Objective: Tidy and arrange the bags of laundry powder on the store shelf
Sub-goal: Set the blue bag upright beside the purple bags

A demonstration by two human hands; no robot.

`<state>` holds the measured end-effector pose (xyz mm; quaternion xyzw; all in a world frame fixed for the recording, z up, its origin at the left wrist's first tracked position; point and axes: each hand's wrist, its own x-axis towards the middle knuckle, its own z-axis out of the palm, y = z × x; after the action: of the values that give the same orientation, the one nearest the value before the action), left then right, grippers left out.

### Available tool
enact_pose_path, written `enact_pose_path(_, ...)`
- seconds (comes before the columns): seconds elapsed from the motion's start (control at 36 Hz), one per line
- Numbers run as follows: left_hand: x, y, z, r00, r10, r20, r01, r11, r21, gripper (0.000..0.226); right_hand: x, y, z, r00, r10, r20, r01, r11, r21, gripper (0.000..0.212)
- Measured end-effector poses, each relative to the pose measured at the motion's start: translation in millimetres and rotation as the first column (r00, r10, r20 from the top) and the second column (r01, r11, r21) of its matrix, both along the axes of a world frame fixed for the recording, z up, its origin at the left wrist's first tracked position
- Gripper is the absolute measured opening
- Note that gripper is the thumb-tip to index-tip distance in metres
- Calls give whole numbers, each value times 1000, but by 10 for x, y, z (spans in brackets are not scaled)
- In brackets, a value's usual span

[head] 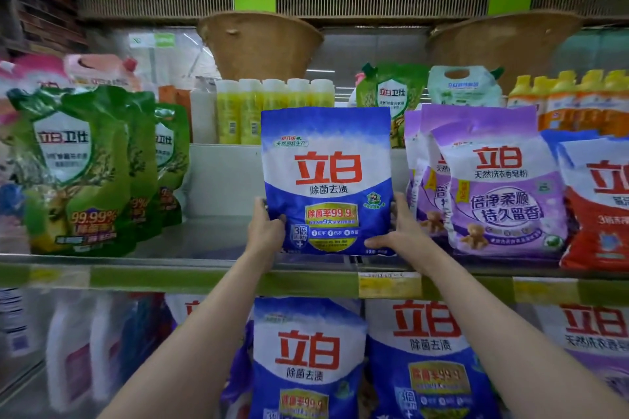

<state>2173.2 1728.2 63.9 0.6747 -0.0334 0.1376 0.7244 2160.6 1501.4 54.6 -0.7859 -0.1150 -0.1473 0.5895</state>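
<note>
At centre of the upper shelf (204, 260) you hold a blue bag (326, 180) upright, its print facing you, its bottom edge at or just above the shelf's front; whether it rests on the steel you cannot tell. Your left hand (265, 231) grips the bag's lower left edge, thumb on the front and the other fingers hidden behind it. Your right hand (396, 233) clamps the lower right corner, thumb laid across the front, fingers curled round the side. The hands are apart, one on each side of the bag.

Your forearms cross the shelf's front lip and hide part of it. What lies behind the bag is covered.

At 3 o'clock of the bag, just beside it, stand purple bags (493, 187), the front one tilted back, close to your right hand. Further at 3 o'clock a red bag (599, 207) is cut off by the frame edge. At 9 o'clock, well apart across bare shelf, stand green pouches (75, 173); the leftmost things there are blurred. At 12 o'clock, behind the bag, stands a row of yellow bottles (272, 109), with orange bottles (571, 95) at 2 o'clock. A yellow price tag (389, 284) sits on the lip at 5 o'clock. On the shelf below, at 6 o'clock, two more blue bags (306, 357) stand side by side, cut off at the bottom.
</note>
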Motion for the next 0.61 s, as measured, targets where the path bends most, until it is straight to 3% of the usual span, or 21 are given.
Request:
enact_pose_path(0.08,4,17,40,995,-81,-52,79,996,-39,27,-47,30,63,999,-14,-51,21,990,136,80)
enact_pose_path(0.17,61,52,88,982,-160,-102,154,986,-62,45,-66,50,128,985,105,-139,-50,934,355,67)
enact_pose_path(0.22,112,57,145,967,-228,-111,225,974,-38,57,-36,58,154,972,163,-170,-94,932,351,52)
enact_pose_path(0.28,170,51,185,947,-300,-112,296,954,-47,48,20,65,166,953,216,-212,-131,927,352,39)
enact_pose_path(0.33,221,40,184,928,-347,-135,337,937,-89,34,100,67,170,931,256,-261,-141,910,390,42)
enact_pose_path(0.44,334,52,136,893,-419,-164,399,906,-142,34,172,100,209,906,267,-329,-118,904,411,27)
enact_pose_path(0.61,457,237,143,902,-404,-150,384,912,-146,28,221,230,185,894,285,-347,-172,931,323,38)
